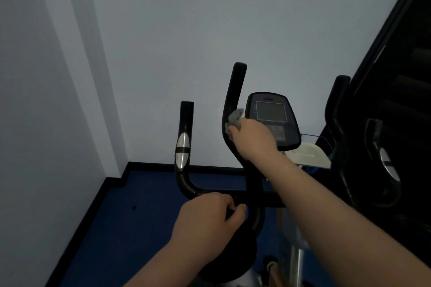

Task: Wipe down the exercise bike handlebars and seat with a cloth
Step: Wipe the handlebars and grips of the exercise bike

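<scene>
The exercise bike's black handlebars rise in the middle of the head view: an outer left bar with silver sensor plates, and a taller inner bar. My right hand grips a grey cloth and presses it against the inner bar at mid height. My left hand grips the horizontal crossbar near the bend of the left bar. The console with its dark screen sits just behind my right hand. The seat is not in view.
A pale wall fills the background, with a corner at the left. Blue floor with a black skirting lies below. Dark bars of the bike's right side and a black panel stand at the right. A white object lies behind the console.
</scene>
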Tool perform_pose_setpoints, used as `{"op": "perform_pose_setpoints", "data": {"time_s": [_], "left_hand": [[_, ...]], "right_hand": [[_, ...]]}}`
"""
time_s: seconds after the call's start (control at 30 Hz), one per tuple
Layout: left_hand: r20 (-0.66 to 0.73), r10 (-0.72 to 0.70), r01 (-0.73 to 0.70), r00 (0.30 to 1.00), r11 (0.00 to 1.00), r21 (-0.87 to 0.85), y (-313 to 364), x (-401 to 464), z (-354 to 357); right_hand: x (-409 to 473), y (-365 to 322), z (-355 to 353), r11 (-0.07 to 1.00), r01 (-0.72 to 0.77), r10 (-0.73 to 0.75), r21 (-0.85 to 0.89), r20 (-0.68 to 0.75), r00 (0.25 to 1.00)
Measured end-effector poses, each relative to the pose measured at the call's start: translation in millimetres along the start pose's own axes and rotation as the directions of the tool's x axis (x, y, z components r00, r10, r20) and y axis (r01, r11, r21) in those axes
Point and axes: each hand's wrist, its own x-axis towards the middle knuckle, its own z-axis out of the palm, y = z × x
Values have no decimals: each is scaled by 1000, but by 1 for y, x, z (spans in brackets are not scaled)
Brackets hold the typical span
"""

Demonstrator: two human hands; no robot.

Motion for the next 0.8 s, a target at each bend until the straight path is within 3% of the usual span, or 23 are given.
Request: {"op": "perform_pose_setpoints", "data": {"time_s": [0.13, 0.17, 0.2, 0.3, 0.4, 0.5, 0.6, 0.63, 0.73, 0.8], "left_hand": [[7, 6, -6, 1000, 1000, -1, 0, 0, -1], [15, 5, -5, 1000, 1000, 0, 0, 0, -1], [21, 5, -5, 1000, 1000, 3, 0, 0, -1], [5, -4, 4, 1000, 1000, 20, 1, 0, -1], [3, -10, 10, 1000, 999, 42, 2, 0, 0], [-1, -6, 6, 1000, 998, 62, 1, -1, 1], [-33, 12, -9, 999, 997, 79, 1, -1, 2], [-31, 11, -8, 999, 997, 75, 1, -1, 2], [-20, 5, -4, 1000, 998, 65, 1, -2, 1], [-24, 10, -8, 1000, 997, 82, 1, -2, 1]], "right_hand": [[-5, 29, -32, 997, -3, 26, -73, 315, 949], [0, 32, -41, 997, -5, 29, -72, 334, 942], [5, 31, -46, 999, -5, 16, -40, 283, 959], [15, 13, -31, 980, 45, -37, 193, -45, 998], [0, 0, 1, 966, 147, -103, 212, -204, 974], [-27, 14, 13, 970, 192, -159, 150, -205, 966], [-31, 28, -10, 983, 152, -154, 100, 11, 988], [-24, 28, -18, 983, 135, -139, 124, 23, 990], [0, 16, -22, 960, 157, -123, 233, -156, 980], [-3, 8, -6, 935, 186, -136, 303, -177, 975]]}}
